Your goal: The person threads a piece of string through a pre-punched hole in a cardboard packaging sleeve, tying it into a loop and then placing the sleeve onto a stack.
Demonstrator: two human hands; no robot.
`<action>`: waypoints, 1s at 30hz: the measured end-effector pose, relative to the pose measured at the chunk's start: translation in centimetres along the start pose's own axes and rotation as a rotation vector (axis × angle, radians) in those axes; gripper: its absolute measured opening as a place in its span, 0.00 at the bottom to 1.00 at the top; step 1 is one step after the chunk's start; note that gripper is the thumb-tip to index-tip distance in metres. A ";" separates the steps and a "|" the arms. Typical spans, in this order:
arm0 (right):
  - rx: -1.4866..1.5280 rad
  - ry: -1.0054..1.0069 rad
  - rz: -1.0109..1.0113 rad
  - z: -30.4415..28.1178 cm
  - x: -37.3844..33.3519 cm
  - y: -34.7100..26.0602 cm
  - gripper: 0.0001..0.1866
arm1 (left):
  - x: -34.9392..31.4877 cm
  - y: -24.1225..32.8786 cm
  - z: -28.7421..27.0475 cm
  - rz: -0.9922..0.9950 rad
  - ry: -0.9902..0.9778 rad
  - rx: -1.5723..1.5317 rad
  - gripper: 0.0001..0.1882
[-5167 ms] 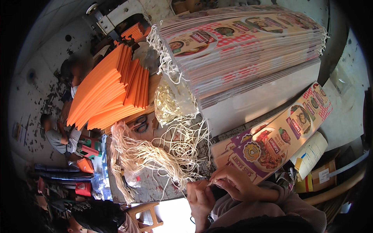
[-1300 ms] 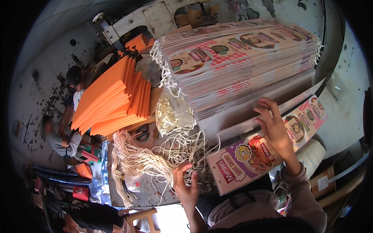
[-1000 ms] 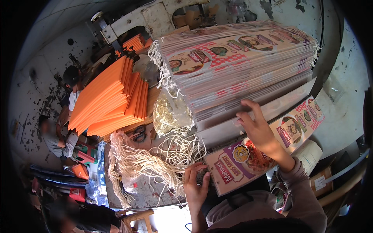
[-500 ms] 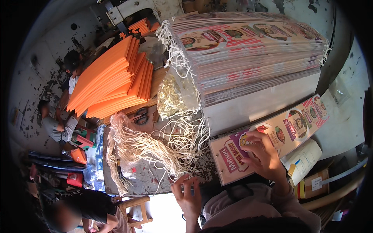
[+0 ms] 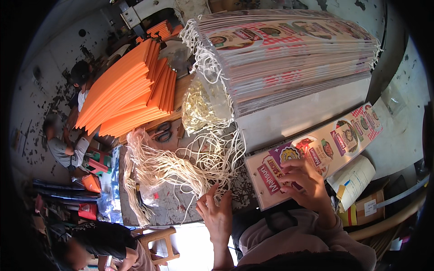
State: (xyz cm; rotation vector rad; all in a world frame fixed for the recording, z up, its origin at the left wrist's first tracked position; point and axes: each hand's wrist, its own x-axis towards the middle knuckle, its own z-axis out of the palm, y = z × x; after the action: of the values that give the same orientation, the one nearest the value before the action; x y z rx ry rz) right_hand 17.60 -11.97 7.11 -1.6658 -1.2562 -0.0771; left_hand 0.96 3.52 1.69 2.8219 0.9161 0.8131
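Note:
My left hand (image 5: pixel 215 212) is at the near edge of the worktable, its fingers apart and its fingertips at a loose heap of cream cords (image 5: pixel 194 171). Whether a cord touches the fingers is hard to make out. Over a long printed hanging banner (image 5: pixel 323 156) in a clear plastic sleeve is my right hand (image 5: pixel 307 186), its fingers bent and spread and nothing visibly held. The banner lies slanted along the near right side of the table, with small holes at its left end. My right hand hides part of its print.
Behind the banner stands a tall stack of similar corded banners (image 5: pixel 294 63). Left of it are a bag of gold-coloured pieces (image 5: pixel 199 106), scissors (image 5: pixel 162 132) and folded orange sheets (image 5: pixel 122 90). A paper roll (image 5: pixel 355 180) sits at right. Other people are on the left.
My left hand has moved forward to the cord heap. My right hand has shifted slightly down on the banner, its fingers more drawn in. The view has moved a little.

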 end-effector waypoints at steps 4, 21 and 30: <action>0.003 -0.028 -0.001 0.1 0.5 -0.1 0.12 | 0.5 -0.1 0.4 -0.006 0.005 -0.034 0.08; 0.037 -0.188 0.013 2.0 0.6 -0.6 0.10 | 0.1 -1.0 -0.4 0.098 -0.015 0.035 0.09; 0.083 -0.175 0.093 2.1 0.5 0.2 0.08 | 0.8 -1.1 -0.4 0.123 -0.012 0.051 0.06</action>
State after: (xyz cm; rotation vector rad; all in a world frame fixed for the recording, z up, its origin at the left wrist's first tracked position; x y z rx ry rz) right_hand 16.96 -10.09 6.28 -1.6844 -1.2914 0.1789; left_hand 0.77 4.82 2.21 2.9491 0.7785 0.7954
